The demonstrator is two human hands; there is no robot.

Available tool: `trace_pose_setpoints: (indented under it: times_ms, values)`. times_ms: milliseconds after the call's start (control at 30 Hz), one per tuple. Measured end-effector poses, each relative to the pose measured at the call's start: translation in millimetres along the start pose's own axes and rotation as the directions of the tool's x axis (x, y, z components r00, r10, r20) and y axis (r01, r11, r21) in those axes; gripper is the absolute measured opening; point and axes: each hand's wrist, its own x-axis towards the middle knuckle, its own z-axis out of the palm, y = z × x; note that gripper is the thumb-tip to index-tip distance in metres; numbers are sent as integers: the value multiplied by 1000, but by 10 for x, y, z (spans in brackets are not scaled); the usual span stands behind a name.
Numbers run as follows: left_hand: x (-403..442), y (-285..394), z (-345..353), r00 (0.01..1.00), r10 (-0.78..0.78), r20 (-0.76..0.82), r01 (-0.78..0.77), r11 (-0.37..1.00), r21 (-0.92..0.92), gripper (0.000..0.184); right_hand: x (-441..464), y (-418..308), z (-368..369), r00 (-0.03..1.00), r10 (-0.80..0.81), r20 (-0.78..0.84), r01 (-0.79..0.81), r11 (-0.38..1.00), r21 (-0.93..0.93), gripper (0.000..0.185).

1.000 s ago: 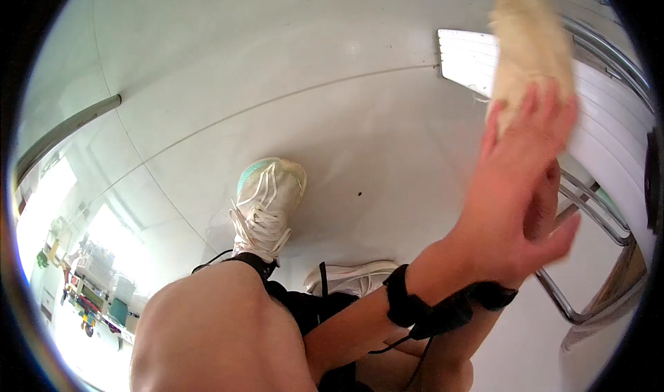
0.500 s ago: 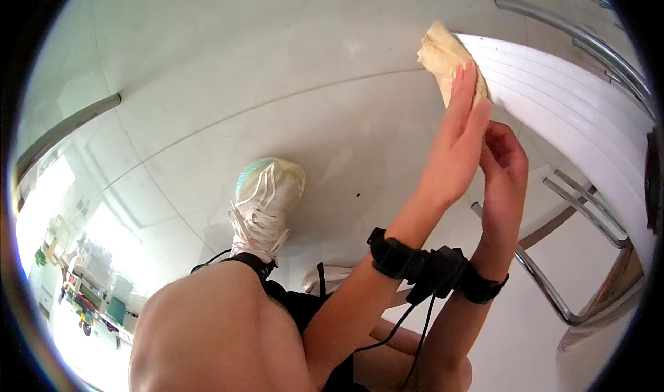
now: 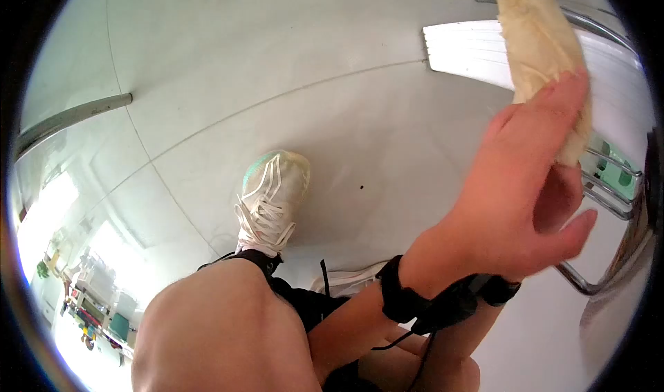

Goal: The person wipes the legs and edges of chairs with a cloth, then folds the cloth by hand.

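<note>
**Yellow cloth found under the left hand, across the white panel**

We find the pale yellow cloth (image 3: 539,42) at the upper right, folded into a long strip and lying across our view of the white ribbed panel (image 3: 465,49). We cannot tell whether the two touch. The left hand (image 3: 512,184) lies over the lower part of the cloth, its fingers extended and close together on the fabric, its thumb standing well apart; we record that hand as open. The right hand (image 3: 561,193) is mostly hidden behind the left, near the cloth's lower end, and we cannot tell whether its fingers are open, closed or gripping.

Black straps (image 3: 395,292) circle both wrists, with a black device (image 3: 449,307) and a cable near them. Background items (image 3: 90,316) at the lower left are too small for us to identify or read. A green object (image 3: 612,170) at the far right is partly hidden by metal tubes (image 3: 609,195); we cannot tell whether it is a container.

On the grey floor (image 3: 387,129) we note a white laced shoe (image 3: 270,202) with mint-green at the toe, a second shoe (image 3: 349,280) partly covered, and a dark speck (image 3: 361,187).
</note>
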Motion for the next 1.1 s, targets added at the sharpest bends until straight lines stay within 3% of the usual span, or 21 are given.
trace_pose_setpoints:
  times_ms: [33, 133, 300, 400, 533, 633, 733, 900, 933, 1100]
  values:
    - [-6, 47, 9, 999, 38, -15, -38, 999, 2, 81, -22, -1, 52, 999, -25, 30, 17, 973, 230, 75]
    - [-64, 100, 92, 989, 131, -68, -130, 991, 23, 80, -91, -136, 28, 999, -46, -7, 46, 973, 227, 70]
    - [-89, 17, 252, 974, 176, -143, -170, 984, 54, 78, -104, -219, -21, 973, -187, -136, 145, 951, -274, 61]
    - [-54, -40, 266, 973, 144, -178, -132, 988, 76, 77, -80, -263, -114, 948, -230, -219, 71, 825, -561, 56]
    - [61, -148, 212, 977, 15, -214, 11, 993, 119, 70, -32, -260, -298, 928, -202, -313, -105, 663, -741, 50]
    - [120, -181, 122, 975, -75, -209, 105, 985, 138, 64, 20, -256, -377, 916, -149, -372, -223, 582, -782, 45]
    - [140, -324, 86, 961, -67, -268, 114, 980, 163, 62, 89, -232, -376, 902, -94, -421, -317, 516, -795, 40]
    - [164, -416, -39, 907, -290, -306, 330, 940, 89, 52, 153, -351, -520, 895, 61, -442, -434, 342, -833, 33]
    - [180, -402, -82, 885, -354, -303, 388, 920, 57, 49, 162, -330, -530, 892, 63, -448, -441, 341, -830, 31]
    - [254, -456, -201, 897, -311, -314, 387, 895, 220, 49, 196, -211, -580, 880, 97, -465, -464, 380, -800, 21]
